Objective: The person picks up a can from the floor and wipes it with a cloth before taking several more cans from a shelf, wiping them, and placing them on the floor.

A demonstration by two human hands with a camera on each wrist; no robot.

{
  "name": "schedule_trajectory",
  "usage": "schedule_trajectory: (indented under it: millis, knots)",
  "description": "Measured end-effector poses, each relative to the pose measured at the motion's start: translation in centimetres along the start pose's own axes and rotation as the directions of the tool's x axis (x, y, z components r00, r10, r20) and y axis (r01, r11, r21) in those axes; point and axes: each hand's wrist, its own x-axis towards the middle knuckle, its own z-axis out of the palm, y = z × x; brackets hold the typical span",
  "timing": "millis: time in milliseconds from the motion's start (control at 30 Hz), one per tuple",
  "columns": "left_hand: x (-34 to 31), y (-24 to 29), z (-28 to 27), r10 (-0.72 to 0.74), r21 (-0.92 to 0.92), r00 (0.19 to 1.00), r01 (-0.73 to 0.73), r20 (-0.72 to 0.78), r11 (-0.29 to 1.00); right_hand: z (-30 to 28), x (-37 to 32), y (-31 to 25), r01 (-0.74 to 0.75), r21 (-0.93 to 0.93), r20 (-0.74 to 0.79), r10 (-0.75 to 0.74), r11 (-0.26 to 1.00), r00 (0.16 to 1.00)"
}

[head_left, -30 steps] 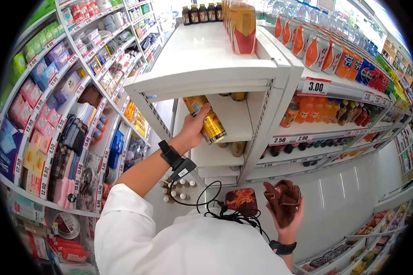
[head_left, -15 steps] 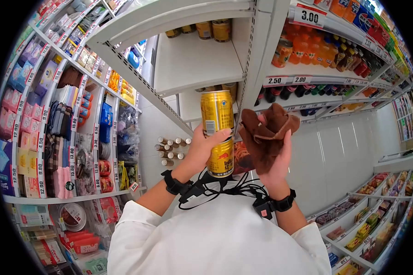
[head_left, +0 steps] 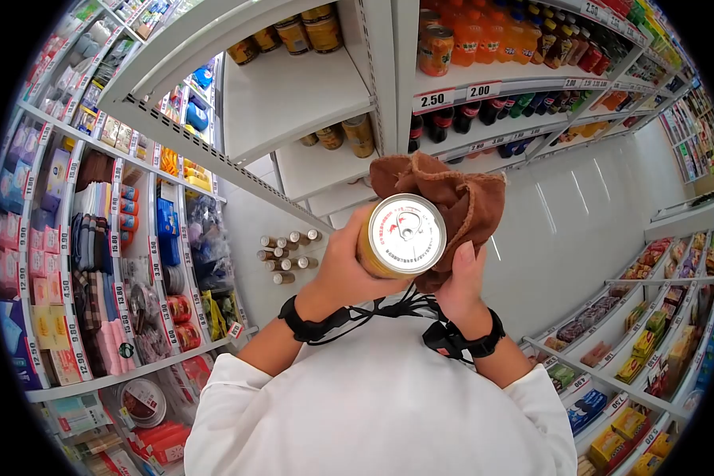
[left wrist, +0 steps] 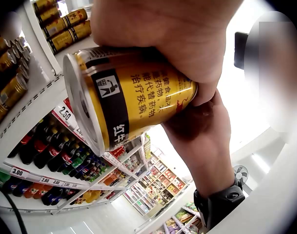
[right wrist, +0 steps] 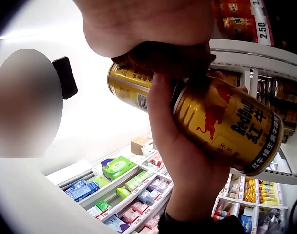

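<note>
Two gold cans lie end to end in my left hand [head_left: 341, 266]. In the head view the silver end of the nearer can [head_left: 407, 236] faces up; the second is hidden there. The right wrist view shows one can [right wrist: 229, 124] with a red bull print and the other can [right wrist: 133, 87] beyond the left thumb. My right hand [head_left: 462, 289] holds a bunched brown cloth [head_left: 476, 198] against the cans' side. In the left wrist view, the left hand [left wrist: 163, 34] curls over a can [left wrist: 133, 95], with the cloth [left wrist: 192, 119] beside its far end.
A white shelf unit [head_left: 293, 95] with gold cans stands ahead. Drink shelves [head_left: 516, 87] are beyond it to the right, and packaged goods [head_left: 95, 238] line the left. Several cans [head_left: 282, 254] stand on the floor at left. Snack racks [head_left: 642, 333] are at lower right.
The left hand has brought the cans down from the shelf to the body and tipped them so one end faces up. The right hand has moved the cloth up against them.
</note>
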Motion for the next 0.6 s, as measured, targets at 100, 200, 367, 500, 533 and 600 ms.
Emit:
schedule_trajectory:
  millis: [100,200,367,500,533,600]
  knots:
    - [0.1,-0.2,0.1,0.042,0.014,0.999,-0.042,-0.011,0.999,0.3,-0.1,-0.4,0.043,-0.008,-0.004,-0.044,0.999,0.999]
    - [0.3,0.0,-0.1,0.095,0.089,0.995,-0.096,0.014,0.991,1.5,-0.1,-1.4,0.059,-0.013,-0.054,-0.060,0.998,0.997]
    - [0.1,0.7,-0.4,0.151,0.118,0.988,-0.146,-0.041,0.982,0.2,-0.5,-1.4,0.079,-0.013,-0.009,-0.079,0.997,0.997]
    - [-0.4,0.9,-1.1,0.071,0.000,0.997,-0.071,-0.014,0.997,0.6,2.1,-5.0,0.622,-0.639,0.494,-0.378,0.453,0.783]
    - [-0.4,1.4,-1.3,0.051,0.014,0.999,-0.051,-0.013,0.999,0.9,2.1,-5.4,0.606,-0.670,0.494,-0.351,0.429,0.795]
    - [-0.6,1.6,-1.7,0.032,0.027,0.999,-0.032,-0.014,0.999,1.0,2.0,-5.7,0.590,-0.700,0.494,-0.324,0.403,0.807]
